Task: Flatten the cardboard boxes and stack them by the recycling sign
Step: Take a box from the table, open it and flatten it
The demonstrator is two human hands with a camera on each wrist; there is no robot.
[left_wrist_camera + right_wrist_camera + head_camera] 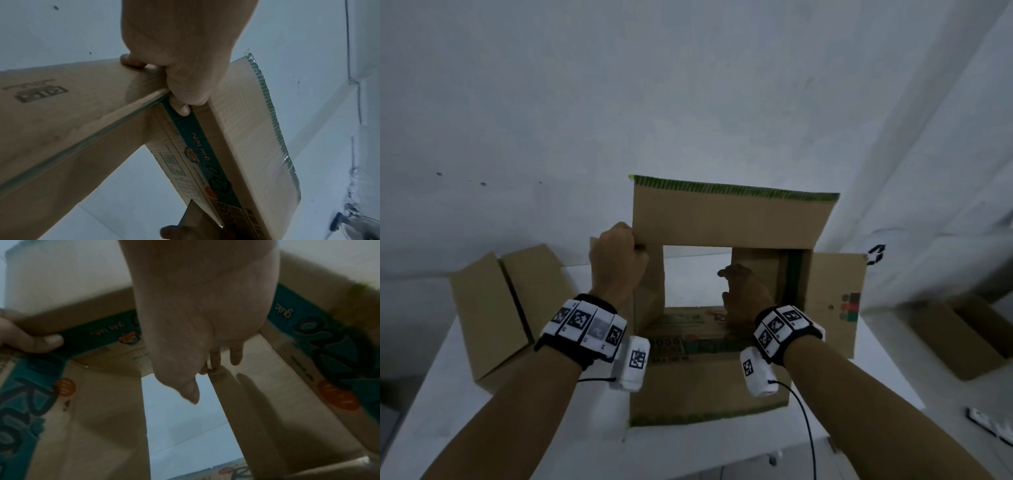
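Note:
An open brown cardboard box (722, 219) with green-and-teal print stands on the white table (448, 394), both ends open so the table shows through it. My left hand (616, 257) grips the box's upper left corner, thumb curled over the teal printed edge (185, 123). My right hand (744, 291) reaches inside the box. Its straight fingers (236, 355) press against the right inner flap (257, 402), with the thumb held apart from it. A black recycling sign (876, 255) hangs on the wall to the right.
A plain closed box (493, 315) lies on the table's left side. Another brown box (959, 335) sits lower down at the right, beyond the table edge. A small black-and-white object (989, 425) lies at the far right. A white wall rises close behind.

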